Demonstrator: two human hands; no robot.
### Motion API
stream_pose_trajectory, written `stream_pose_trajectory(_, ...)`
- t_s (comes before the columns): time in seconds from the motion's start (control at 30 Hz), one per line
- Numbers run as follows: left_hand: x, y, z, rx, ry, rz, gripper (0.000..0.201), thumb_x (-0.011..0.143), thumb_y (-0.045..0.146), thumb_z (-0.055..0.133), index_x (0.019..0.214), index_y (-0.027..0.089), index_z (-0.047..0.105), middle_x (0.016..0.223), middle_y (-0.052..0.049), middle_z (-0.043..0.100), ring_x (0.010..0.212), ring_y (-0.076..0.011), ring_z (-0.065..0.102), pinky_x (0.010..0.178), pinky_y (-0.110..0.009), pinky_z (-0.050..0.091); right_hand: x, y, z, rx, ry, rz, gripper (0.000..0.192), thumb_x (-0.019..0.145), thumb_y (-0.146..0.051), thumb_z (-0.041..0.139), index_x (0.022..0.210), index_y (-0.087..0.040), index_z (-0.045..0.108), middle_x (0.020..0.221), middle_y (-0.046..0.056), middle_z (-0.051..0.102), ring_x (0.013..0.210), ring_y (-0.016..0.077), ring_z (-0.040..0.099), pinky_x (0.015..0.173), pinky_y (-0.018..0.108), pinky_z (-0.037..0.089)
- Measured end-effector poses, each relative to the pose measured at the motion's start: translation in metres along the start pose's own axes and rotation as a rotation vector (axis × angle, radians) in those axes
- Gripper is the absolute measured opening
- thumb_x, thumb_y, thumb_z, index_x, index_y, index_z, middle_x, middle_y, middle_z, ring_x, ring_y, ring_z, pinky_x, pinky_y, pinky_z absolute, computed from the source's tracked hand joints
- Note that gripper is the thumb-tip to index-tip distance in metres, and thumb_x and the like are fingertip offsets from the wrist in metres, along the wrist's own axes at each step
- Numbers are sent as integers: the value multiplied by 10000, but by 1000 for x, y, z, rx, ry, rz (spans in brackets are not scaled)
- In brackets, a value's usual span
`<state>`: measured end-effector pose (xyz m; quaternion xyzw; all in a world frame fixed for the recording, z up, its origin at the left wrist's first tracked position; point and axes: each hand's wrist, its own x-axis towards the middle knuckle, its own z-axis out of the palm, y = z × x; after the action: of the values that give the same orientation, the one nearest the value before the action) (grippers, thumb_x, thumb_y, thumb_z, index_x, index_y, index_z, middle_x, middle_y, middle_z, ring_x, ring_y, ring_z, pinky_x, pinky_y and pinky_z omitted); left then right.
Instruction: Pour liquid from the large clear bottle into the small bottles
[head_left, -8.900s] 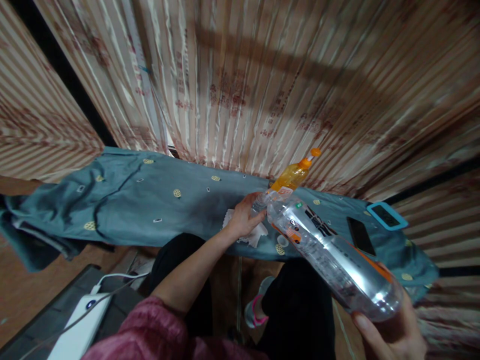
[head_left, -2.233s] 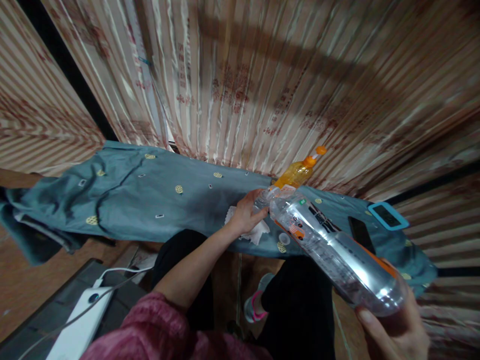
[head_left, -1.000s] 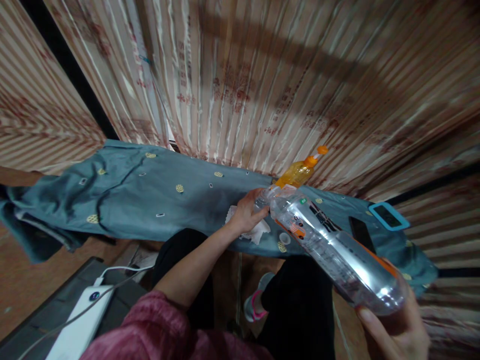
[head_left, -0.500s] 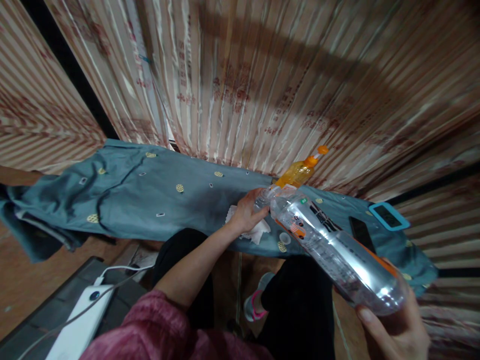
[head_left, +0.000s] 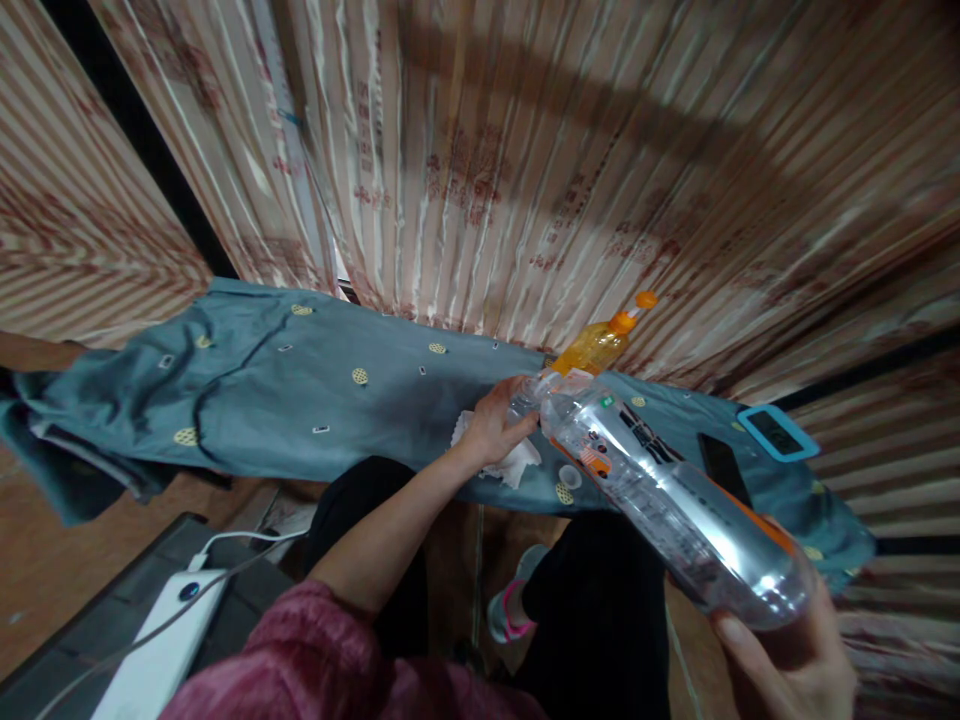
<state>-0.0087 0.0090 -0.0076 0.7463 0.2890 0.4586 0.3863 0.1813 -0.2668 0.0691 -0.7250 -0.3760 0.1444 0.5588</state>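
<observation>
We have the large clear bottle up in both hands over the table, tilted, base toward the lower right and neck end toward the upper left. Right hand cups the base, thumb on the near side, fingers curled round it and partly hidden. Left hand is at the neck end, fingers closed round clear plastic — we can't tell if that's the bottle's own neck or a separate small container. Bottle has a silver-and-orange label; we can't make out any liquid. Just behind the neck end we see the yellow pump bottle, orange top; whether they touch, we can't tell. White tissue lies under the left hand, small clear cap beside it, below the big bottle. Right of the bottle: dark phone, then a blue-framed device near it — all on the teal cloth. Striped curtain behind. Lower left, we note a white power bank with a cable plugged in.
</observation>
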Motion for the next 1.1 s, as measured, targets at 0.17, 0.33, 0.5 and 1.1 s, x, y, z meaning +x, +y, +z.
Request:
stream_pose_trajectory(0.17, 0, -2, 1, -10, 7, 24, 573, 945, 570, 652, 1375, 191, 649, 1386, -158, 742, 1291, -369, 699, 1142, -501, 541, 3, 12, -6, -9, -1, -24, 1011, 763, -548, 885, 1628, -247, 457, 1671, 145, 498, 1571, 478, 406, 1312, 696, 208)
stream_pose_trajectory(0.33, -1, -3, 0, -16, 8, 28, 603, 950, 588, 645, 1383, 167, 653, 1389, -189, 741, 1299, -396, 701, 1148, -547, 539, 6, 16, -7, 23, 12, 2, 1076, 709, -546, 922, 1633, -247, 459, 1686, 148, 480, 1581, 491, 383, 1313, 713, 176)
stream_pose_trajectory(0.5, -1, 1, -2, 7, 0, -12, 633, 935, 611, 665, 1376, 156, 661, 1407, -194, 741, 1291, -389, 709, 1149, -560, 543, 6, 18, -2, 65, 36, 9, 1125, 638, -524, 963, 1615, -230, 488, 1678, 164, 481, 1573, 500, 382, 1308, 713, 185)
stream_pose_trajectory(1.1, -1, -13, 2, 33, 63, 13, 640, 868, 447, 809, 1421, 191, 613, 1434, -173, 726, 1367, -370, 684, 1203, -562, 526, 8, 45, -6, 71, -76, -31, 1106, 720, -479, 935, 1678, -300, 411, 1725, 97, 450, 1517, 403, 506, 1144, 449, 531)
